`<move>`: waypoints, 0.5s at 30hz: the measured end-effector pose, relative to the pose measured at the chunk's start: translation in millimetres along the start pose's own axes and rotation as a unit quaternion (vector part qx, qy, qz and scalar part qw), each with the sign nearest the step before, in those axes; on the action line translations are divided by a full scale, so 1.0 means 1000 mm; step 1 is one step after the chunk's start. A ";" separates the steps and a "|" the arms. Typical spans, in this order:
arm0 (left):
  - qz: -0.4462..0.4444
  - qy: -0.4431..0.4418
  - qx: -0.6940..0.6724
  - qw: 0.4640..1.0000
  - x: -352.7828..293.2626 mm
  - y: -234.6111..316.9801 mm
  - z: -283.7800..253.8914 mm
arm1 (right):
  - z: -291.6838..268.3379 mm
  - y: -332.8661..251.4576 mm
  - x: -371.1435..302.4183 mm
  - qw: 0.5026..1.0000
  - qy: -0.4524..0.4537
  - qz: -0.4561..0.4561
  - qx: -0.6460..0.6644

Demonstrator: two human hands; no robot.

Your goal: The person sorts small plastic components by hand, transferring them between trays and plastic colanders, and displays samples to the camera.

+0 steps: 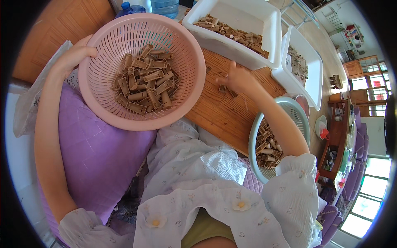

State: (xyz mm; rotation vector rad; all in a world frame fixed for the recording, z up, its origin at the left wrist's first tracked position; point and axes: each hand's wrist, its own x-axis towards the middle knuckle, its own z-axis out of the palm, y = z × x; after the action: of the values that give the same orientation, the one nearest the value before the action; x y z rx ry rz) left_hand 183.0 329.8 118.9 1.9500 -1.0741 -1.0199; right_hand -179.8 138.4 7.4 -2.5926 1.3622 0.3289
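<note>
My left hand (84,50) grips the left rim of a pink plastic colander (194,82), thumb over the edge. The colander is tilted toward me beside the purple quilted cushion. Inside it lies a heap of brown trough-shaped pieces (154,76). Over the wooden table, my right hand (236,79) has its thumb and forefinger apart. Close under its fingers are a few loose brown pieces (223,88); the other fingers are partly hidden. Below my right forearm sits a grey-green colander (254,155), holding more brown pieces (264,144).
A white tub (231,51) of brown pieces stands at the table's far side. Right of it is a second white tub (316,78) with small scraps. Blue water bottles (164,7) stand behind the pink colander. A purple cushion (95,124) lies at my left.
</note>
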 end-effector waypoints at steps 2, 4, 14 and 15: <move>0.002 0.000 -0.004 1.000 0.003 -0.002 0.001 | 0.022 0.005 -0.001 0.999 -0.027 0.009 0.014; -0.008 -0.005 0.007 1.000 0.001 -0.001 -0.001 | 0.029 0.004 -0.001 0.998 -0.056 0.012 0.030; -0.020 0.003 0.006 1.000 -0.003 0.006 0.002 | 0.015 -0.035 0.023 0.986 0.028 -0.163 -0.026; -0.017 0.001 -0.001 1.000 -0.002 0.003 0.003 | 0.016 -0.041 0.028 0.984 0.004 -0.167 -0.058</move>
State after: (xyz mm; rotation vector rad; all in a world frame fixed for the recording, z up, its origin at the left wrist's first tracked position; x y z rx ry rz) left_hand 179.1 329.5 120.3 1.9735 -1.0430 -1.0356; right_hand -132.1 143.6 -13.2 -2.8573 0.9085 0.3528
